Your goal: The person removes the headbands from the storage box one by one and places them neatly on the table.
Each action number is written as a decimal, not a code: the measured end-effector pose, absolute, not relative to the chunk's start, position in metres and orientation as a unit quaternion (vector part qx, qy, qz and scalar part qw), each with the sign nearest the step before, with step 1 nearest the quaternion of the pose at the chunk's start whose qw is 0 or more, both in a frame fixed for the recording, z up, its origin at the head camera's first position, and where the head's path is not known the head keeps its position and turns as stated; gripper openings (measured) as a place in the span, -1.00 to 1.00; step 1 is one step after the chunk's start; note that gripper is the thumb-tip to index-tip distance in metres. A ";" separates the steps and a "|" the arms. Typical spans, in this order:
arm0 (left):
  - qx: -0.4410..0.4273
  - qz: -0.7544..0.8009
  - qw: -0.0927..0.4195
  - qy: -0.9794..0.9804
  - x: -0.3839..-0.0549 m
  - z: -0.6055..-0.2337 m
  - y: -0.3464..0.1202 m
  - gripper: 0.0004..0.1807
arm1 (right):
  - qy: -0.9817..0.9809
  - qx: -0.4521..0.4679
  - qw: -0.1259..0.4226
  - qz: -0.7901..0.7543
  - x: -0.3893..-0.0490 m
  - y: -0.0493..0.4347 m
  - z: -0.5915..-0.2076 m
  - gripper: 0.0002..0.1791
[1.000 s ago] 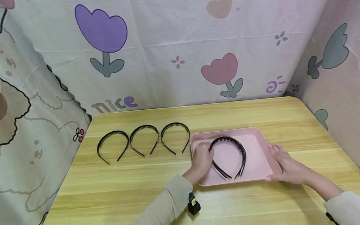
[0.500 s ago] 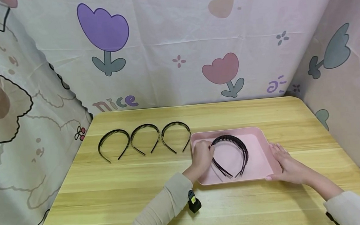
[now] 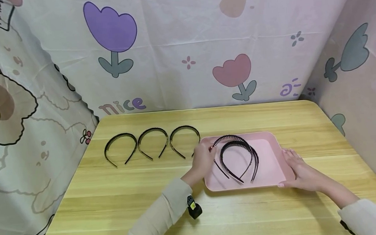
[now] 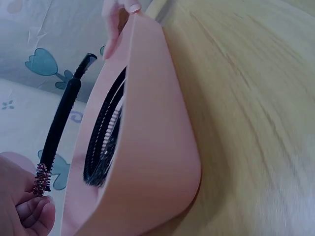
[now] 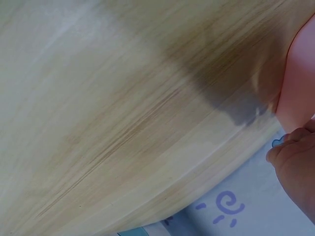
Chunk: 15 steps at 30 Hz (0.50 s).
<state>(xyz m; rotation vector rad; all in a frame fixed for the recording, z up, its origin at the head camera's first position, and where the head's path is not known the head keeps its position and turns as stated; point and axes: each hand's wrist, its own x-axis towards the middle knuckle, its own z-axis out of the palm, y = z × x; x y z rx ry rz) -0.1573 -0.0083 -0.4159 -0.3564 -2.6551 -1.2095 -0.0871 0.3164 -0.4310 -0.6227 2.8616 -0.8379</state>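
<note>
My left hand [image 3: 203,161] pinches a black toothed headband [image 3: 229,137] near one side of its arch, over the left part of the pink tray [image 3: 269,159]. In the left wrist view this headband [image 4: 58,125] is raised above the tray rim, with sparkly reddish beading by the fingertips. More black headbands [image 3: 222,158] lie overlapped in the tray, partly covered by the raised one. My right hand [image 3: 302,173] rests against the tray's right wall, fingers extended along it and thumb at the front corner. The right wrist view shows only part of that hand [image 5: 298,162].
Three black headbands stand in a row left of the tray: the left one [image 3: 120,135], the middle one [image 3: 152,129] and the right one [image 3: 184,127], close by my left hand. Patterned cloth [image 3: 160,80] hangs behind the wooden table [image 3: 116,203] and at its sides.
My left hand has moved a little left and drawn one headband apart from the bunch in the tray, up and to the left. My right hand stays at the tray's right wall.
</note>
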 end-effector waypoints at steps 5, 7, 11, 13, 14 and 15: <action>-0.109 -0.425 0.112 -0.891 -0.158 -0.409 -0.021 -0.90 | 0.939 -0.207 0.044 -0.271 -0.087 0.317 -0.432 0.24; -0.102 -0.430 0.110 -0.890 -0.158 -0.407 -0.026 -0.89 | 0.940 -0.207 0.043 -0.269 -0.087 0.318 -0.432 0.24; -0.090 -0.445 0.100 -0.885 -0.157 -0.405 -0.038 -0.87 | 0.939 -0.210 0.043 -0.268 -0.088 0.318 -0.433 0.24; -0.086 -0.447 0.099 -0.885 -0.157 -0.405 -0.045 -0.86 | 0.939 -0.212 0.041 -0.268 -0.088 0.318 -0.433 0.24; -0.081 -0.456 0.094 -0.881 -0.156 -0.405 -0.048 -0.85 | 0.939 -0.212 0.041 -0.268 -0.088 0.318 -0.433 0.23; -0.077 -0.459 0.091 -0.880 -0.156 -0.405 -0.051 -0.85 | 0.939 -0.213 0.040 -0.268 -0.089 0.318 -0.433 0.23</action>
